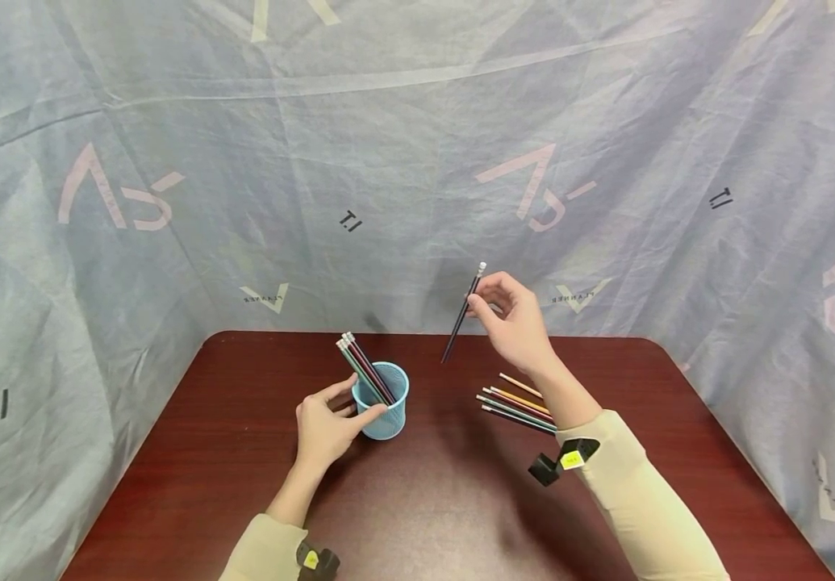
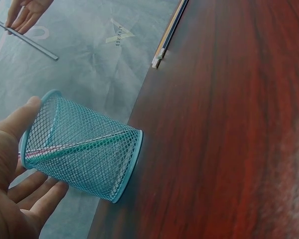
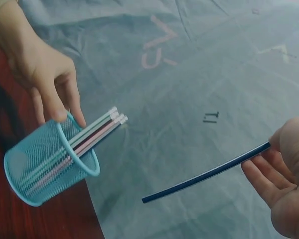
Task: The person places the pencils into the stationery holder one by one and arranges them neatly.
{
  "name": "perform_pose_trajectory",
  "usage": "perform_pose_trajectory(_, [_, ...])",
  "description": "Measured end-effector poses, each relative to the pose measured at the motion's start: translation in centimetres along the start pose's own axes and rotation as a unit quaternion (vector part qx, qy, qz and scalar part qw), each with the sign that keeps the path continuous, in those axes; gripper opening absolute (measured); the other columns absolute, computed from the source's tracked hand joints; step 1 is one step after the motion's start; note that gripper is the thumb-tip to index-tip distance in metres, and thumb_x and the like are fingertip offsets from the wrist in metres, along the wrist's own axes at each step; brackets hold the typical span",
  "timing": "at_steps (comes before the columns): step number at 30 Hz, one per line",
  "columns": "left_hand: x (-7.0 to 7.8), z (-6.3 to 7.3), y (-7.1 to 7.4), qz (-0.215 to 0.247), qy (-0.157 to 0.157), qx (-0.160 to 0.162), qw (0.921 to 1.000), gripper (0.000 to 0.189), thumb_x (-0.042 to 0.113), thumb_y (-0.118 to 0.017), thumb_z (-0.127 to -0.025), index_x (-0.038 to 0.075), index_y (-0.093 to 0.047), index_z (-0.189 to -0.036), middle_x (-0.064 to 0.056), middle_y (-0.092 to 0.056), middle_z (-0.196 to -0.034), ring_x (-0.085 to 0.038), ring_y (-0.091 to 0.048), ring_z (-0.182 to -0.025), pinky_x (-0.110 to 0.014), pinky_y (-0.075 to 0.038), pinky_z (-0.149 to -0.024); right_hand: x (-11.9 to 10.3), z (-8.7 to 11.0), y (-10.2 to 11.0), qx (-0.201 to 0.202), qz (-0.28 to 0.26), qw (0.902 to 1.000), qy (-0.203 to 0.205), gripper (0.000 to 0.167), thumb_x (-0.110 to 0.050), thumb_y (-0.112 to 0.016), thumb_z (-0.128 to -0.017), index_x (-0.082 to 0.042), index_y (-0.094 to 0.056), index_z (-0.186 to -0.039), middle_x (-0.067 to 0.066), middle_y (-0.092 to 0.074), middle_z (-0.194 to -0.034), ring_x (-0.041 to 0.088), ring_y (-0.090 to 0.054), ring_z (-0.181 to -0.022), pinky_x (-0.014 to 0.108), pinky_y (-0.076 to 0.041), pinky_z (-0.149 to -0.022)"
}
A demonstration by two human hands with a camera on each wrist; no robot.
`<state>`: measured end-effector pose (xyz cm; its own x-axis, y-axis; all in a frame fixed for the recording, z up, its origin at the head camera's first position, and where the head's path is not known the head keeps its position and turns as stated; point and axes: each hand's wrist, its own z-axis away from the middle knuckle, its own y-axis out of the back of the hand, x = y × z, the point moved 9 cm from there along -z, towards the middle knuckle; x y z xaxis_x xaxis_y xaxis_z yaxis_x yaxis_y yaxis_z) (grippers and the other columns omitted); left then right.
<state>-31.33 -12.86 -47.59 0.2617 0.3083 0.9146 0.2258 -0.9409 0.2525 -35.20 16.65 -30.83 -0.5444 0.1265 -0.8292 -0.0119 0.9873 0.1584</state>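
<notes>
A light blue mesh pencil cup (image 1: 386, 424) stands on the table with several pencils (image 1: 365, 367) leaning in it, white eraser ends up. My left hand (image 1: 326, 426) grips the cup near its rim, thumb on one side and fingers on the other. Up in the air to the right, my right hand (image 1: 515, 323) pinches a dark pencil (image 1: 458, 323) near its eraser end. Its lower end slants down toward the cup's side. In the right wrist view the dark blue pencil (image 3: 204, 178) is apart from the cup (image 3: 45, 162).
More pencils (image 1: 519, 410) lie side by side on the dark red table (image 1: 417, 500), under the right forearm. Grey printed cloth (image 1: 417, 161) hangs behind the table and along both sides. Each wrist carries a small black camera.
</notes>
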Motion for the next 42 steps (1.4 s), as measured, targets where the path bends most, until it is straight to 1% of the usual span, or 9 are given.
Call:
perform_pose_trajectory(7, [0.0, -0.2, 0.5, -0.002, 0.001, 0.007, 1.0000, 0.070, 0.027, -0.105, -0.066, 0.011, -0.078, -0.129, -0.014, -0.081, -0.117, -0.031, -0.082, -0.100, -0.042, -0.068, -0.087, -0.5, -0.2, -3.2, -0.033, -0.002, 0.9992, 0.020, 0.010, 0.007, -0.065, -0.100, 0.010, -0.059, -0.108, 0.018, -0.068, -0.099, 0.010, -0.072, -0.086, 0.035, -0.068, -0.085])
perform_pose_trajectory(12, [0.1, -0.1, 0.5, -0.001, 0.001, 0.006, 1.0000, 0.070, 0.027, -0.104, -0.067, 0.010, -0.078, -0.129, -0.014, -0.081, -0.118, -0.032, -0.081, -0.100, -0.042, -0.068, -0.086, -0.4, 0.0, -5.0, -0.052, -0.001, 0.9983, 0.024, 0.008, 0.006, -0.065, -0.101, 0.006, -0.060, -0.107, 0.016, -0.068, -0.099, 0.008, -0.071, -0.090, 0.039, -0.068, -0.086])
perform_pose_trajectory(15, [0.2, 0.0, 0.5, -0.004, 0.001, 0.007, 1.0000, 0.069, 0.027, -0.104, -0.067, 0.010, -0.078, -0.129, -0.013, -0.081, -0.118, -0.031, -0.082, -0.099, -0.041, -0.068, -0.086, 0.0, 0.3, -6.1, -0.067, 0.010, 0.9975, 0.019, 0.008, 0.003, -0.067, -0.101, 0.003, -0.061, -0.107, 0.014, -0.068, -0.100, 0.008, -0.071, -0.092, 0.034, -0.068, -0.085])
perform_pose_trajectory(18, [0.3, 0.1, 0.5, -0.006, -0.001, 0.005, 1.0000, 0.069, 0.027, -0.104, -0.067, 0.009, -0.078, -0.129, -0.014, -0.081, -0.116, -0.030, -0.082, -0.100, -0.041, -0.068, -0.086, 0.3, 0.5, -7.1, -0.082, 0.018, 0.9963, 0.018, 0.008, 0.001, -0.068, -0.102, 0.001, -0.062, -0.107, 0.015, -0.069, -0.100, 0.013, -0.072, -0.092, 0.032, -0.068, -0.084])
perform_pose_trajectory(23, [0.4, 0.0, 0.4, -0.006, -0.005, 0.005, 1.0000, 0.070, 0.028, -0.104, -0.068, 0.007, -0.078, -0.129, -0.015, -0.081, -0.115, -0.032, -0.082, -0.099, -0.041, -0.068, -0.086, 0.8, 0.8, -8.9, -0.110, 0.033, 0.9931, 0.024, 0.008, -0.003, -0.068, -0.103, -0.002, -0.062, -0.108, 0.016, -0.071, -0.101, 0.028, -0.074, -0.093, 0.040, -0.068, -0.086])
perform_pose_trajectory(26, [0.4, -0.1, 0.5, -0.007, -0.003, 0.006, 1.0000, 0.070, 0.027, -0.104, -0.068, 0.006, -0.077, -0.129, -0.015, -0.081, -0.114, -0.032, -0.082, -0.099, -0.040, -0.068, -0.085, 1.4, 1.0, -10.0, -0.128, 0.052, 0.9901, 0.024, 0.007, -0.007, -0.068, -0.104, -0.005, -0.063, -0.109, 0.014, -0.072, -0.101, 0.030, -0.075, -0.094, 0.038, -0.068, -0.086])
perform_pose_trajectory(32, [0.5, -0.2, 0.4, -0.007, -0.001, 0.006, 1.0000, 0.069, 0.025, -0.104, -0.068, 0.007, -0.078, -0.129, -0.014, -0.082, -0.114, -0.030, -0.082, -0.099, -0.038, -0.068, -0.084, 2.0, 1.5, -11.5, -0.151, 0.091, 0.9840, 0.024, 0.007, -0.009, -0.069, -0.104, -0.010, -0.064, -0.109, 0.008, -0.074, -0.100, 0.024, -0.075, -0.090, 0.028, -0.065, -0.079])
perform_pose_trajectory(38, [0.5, -0.1, 0.5, -0.012, -0.001, 0.007, 0.9999, 0.069, 0.025, -0.104, -0.069, 0.008, -0.077, -0.130, -0.014, -0.082, -0.115, -0.031, -0.082, -0.099, -0.041, -0.068, -0.084, 2.4, 1.7, -12.5, -0.166, 0.108, 0.9795, 0.036, 0.007, -0.011, -0.069, -0.104, -0.011, -0.065, -0.110, 0.005, -0.073, -0.100, 0.014, -0.074, -0.087, 0.028, -0.065, -0.075])
perform_pose_trajectory(42, [0.5, -0.1, 0.5, -0.010, -0.001, 0.006, 0.9999, 0.069, 0.026, -0.103, -0.069, 0.008, -0.077, -0.130, -0.015, -0.081, -0.114, -0.032, -0.082, -0.098, -0.043, -0.068, -0.084, 2.8, 2.0, -12.9, -0.170, 0.135, 0.9753, 0.043, 0.006, -0.011, -0.069, -0.104, -0.011, -0.066, -0.110, 0.003, -0.074, -0.099, 0.013, -0.074, -0.090, 0.027, -0.062, -0.075])
